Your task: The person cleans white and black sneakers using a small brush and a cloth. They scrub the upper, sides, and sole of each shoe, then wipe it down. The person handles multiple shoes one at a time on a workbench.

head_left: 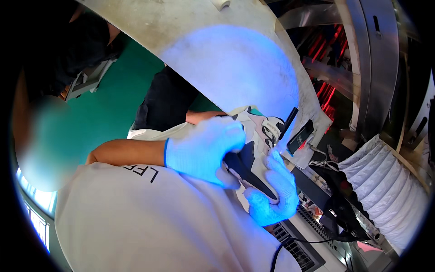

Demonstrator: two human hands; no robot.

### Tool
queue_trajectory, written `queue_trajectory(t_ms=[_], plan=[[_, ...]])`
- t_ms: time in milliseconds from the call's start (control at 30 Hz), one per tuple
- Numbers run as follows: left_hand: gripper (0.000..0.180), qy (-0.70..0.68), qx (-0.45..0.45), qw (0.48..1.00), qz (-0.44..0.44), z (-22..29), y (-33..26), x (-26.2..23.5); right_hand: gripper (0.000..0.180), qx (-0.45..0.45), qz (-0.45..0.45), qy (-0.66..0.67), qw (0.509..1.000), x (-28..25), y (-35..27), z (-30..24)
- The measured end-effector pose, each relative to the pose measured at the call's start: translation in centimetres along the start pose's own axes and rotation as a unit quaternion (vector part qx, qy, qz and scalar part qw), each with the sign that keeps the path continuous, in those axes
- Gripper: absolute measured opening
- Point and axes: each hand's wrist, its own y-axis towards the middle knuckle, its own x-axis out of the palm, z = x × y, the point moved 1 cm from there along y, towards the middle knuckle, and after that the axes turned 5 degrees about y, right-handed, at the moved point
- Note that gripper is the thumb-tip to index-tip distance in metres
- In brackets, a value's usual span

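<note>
The counter (149, 22) has a pale, off-white top with faint brownish stains and a long straight edge on its left. Its right edge curves. 1 rounded pool of blue-violet light covers much of the middle. At the far end lies 1 small, curved, whitish piece (221, 4). By the near right corner sits 1 dark rectangular device (300, 137); what directly supports it is unclear.

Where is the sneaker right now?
In the head view, the sneaker is right of centre, between the gloved left hand and gloved right hand.
</note>
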Motion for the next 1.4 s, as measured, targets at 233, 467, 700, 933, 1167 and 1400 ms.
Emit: queue_trajectory(t_ms=[233,467,700,933,1167,1400], plan=[[0.04,-0.025,0.177,0.982,0.061,0.5,0.1,1.6,0.05,-0.022,-0.047,-0.026,0.998,0.9,1.3,0.0],[0.036,-0.05,0.179,0.981,-0.048,0.4,4.7,2.8,0.05,-0.028,0.009,0.009,1.0,0.9,-1.9,2.6],[0.043,-0.017,0.048,0.979,-0.198,1.8,7.9,5.2,0.052,0.054,0.177,0.008,0.983,1.6,-8.3,6.6],[0.045,0.238,0.126,0.932,-0.243,-0.7,12.4,6.7,0.07,0.171,0.143,0.111,0.968,1.1,-9.1,17.7],[0.084,0.277,0.02,0.936,-0.216,4.1,12.9,0.1,0.077,0.043,0.134,0.02,0.99,-0.1,-4.9,15.8],[0.09,0.481,-0.031,0.871,-0.096,2.9,5.5,-0.6,0.078,0.041,0.129,0.038,0.99,0.3,-4.1,16.3]])
